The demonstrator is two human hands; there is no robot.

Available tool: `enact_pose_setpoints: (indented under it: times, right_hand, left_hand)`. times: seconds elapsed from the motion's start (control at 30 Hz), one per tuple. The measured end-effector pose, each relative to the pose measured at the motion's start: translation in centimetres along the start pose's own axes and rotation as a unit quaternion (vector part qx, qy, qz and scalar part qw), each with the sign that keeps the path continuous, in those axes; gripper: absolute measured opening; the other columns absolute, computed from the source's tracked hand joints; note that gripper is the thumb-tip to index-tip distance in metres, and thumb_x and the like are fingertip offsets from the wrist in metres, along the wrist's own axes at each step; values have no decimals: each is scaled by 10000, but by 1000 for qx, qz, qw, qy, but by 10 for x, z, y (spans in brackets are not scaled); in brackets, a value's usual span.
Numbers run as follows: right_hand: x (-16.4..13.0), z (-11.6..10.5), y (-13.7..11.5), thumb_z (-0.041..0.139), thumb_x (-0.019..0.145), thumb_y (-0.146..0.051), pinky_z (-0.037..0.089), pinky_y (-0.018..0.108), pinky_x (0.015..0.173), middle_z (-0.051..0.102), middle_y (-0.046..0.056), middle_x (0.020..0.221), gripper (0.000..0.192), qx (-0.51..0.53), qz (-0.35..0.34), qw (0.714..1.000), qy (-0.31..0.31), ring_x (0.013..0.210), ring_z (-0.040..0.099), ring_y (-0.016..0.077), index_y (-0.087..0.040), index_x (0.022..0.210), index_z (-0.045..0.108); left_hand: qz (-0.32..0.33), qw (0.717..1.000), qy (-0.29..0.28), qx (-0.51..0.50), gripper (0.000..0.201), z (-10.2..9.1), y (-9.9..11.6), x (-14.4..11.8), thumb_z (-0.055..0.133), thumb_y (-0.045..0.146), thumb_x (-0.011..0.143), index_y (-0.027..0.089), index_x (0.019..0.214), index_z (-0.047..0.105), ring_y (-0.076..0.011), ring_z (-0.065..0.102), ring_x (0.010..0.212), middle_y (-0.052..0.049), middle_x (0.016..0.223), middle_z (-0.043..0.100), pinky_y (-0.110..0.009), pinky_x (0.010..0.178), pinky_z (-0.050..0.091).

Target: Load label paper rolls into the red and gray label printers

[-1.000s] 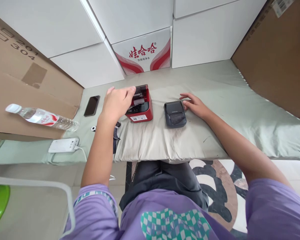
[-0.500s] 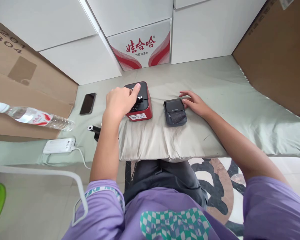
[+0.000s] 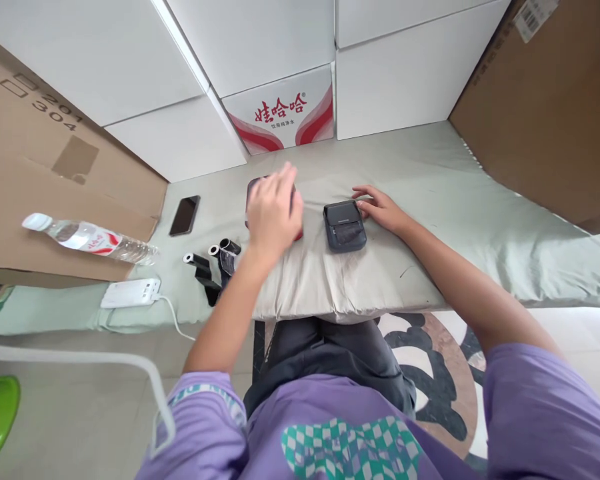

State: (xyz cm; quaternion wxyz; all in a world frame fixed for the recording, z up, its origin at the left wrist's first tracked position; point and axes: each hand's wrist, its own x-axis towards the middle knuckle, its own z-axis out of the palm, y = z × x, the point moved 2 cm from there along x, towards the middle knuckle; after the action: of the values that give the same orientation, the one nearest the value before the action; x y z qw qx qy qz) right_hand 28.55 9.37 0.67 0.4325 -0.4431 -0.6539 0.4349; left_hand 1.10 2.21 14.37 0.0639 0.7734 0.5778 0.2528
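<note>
My left hand [image 3: 273,212] lies flat and open over the red printer [image 3: 298,233], gripping nothing, so it could slide off the cloth [image 3: 330,280].

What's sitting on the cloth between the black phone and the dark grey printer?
In the head view, between the phone and the grey printer sits the red printer, mostly hidden under the left hand. The cloth around it is otherwise bare.
</note>
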Motion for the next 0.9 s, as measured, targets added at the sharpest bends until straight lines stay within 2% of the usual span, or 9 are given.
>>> enact_pose_setpoints:
  times: [0.07,0.1,0.2,0.27,0.33,0.43,0.57,0.7,0.9]
  right_hand:
    - [0,0,0,682,869,-504,608,334,702,668,51,1245,500,-4,-3,1000,-3,698,603,119,-277,1309,614]
    - [-1,0,-1,672,875,-507,604,333,703,672,52,1231,498,-6,-4,1000,-7,696,603,121,-274,1312,614]
    - [-3,1,-3,633,904,-535,597,339,710,684,58,1224,497,-20,-10,1000,-20,703,606,130,-270,1324,613]
    - [-5,3,-6,604,924,-581,600,355,714,692,64,1256,515,-29,-11,999,-25,687,602,131,-275,1338,610]
    - [-7,6,-8,558,943,-650,606,384,718,696,75,1310,569,-32,-3,999,-21,652,598,130,-288,1381,587]
    - [-10,13,-9,451,955,-770,615,440,760,687,108,1392,701,-32,23,999,8,672,643,168,-317,1487,509]
    - [-13,21,-8,396,938,-836,590,512,952,607,124,1539,825,-54,33,997,35,985,726,278,-340,1597,403]
    - [-14,25,-6,380,953,-816,474,576,1144,602,91,1558,805,-77,20,996,34,1325,633,344,-365,1621,389]
    - [-13,22,-11,448,975,-698,438,560,1179,636,84,1515,706,-99,22,995,8,1362,604,341,-327,1576,458]
  left_hand:
    - [52,992,15,-117,519,36,10,-29,399,350,1035,219,1518,537,-264,468,1544,-116,1599,571,-437,1319,321]
    - [52,983,8,-176,548,56,11,-41,401,301,1021,209,1555,483,-246,473,1544,-119,1634,532,-415,1308,355]
    - [-31,955,-36,-291,616,106,2,-60,418,181,958,211,1573,426,-230,475,1545,-124,1641,522,-417,1293,400]
    - [-71,942,-57,-322,627,124,-6,-61,420,142,934,215,1557,432,-228,470,1548,-120,1629,536,-437,1301,393]
    - [-74,939,-67,-328,621,128,-11,-58,417,129,930,206,1546,432,-226,475,1543,-124,1628,537,-447,1305,390]
    - [-51,952,-78,-290,614,122,-12,-55,435,121,918,165,1530,430,-236,484,1538,-155,1627,530,-450,1301,397]
    - [-37,969,-90,-227,588,115,-13,-53,457,81,877,156,1460,480,-270,527,1506,-160,1584,577,-465,1271,433]
    - [-32,975,-83,-202,565,116,-13,-52,470,60,855,187,1404,514,-286,573,1463,-134,1535,631,-478,1240,466]
    - [-11,983,-62,-171,557,118,-10,-51,480,36,828,189,1360,545,-285,587,1446,-138,1504,656,-497,1254,444]
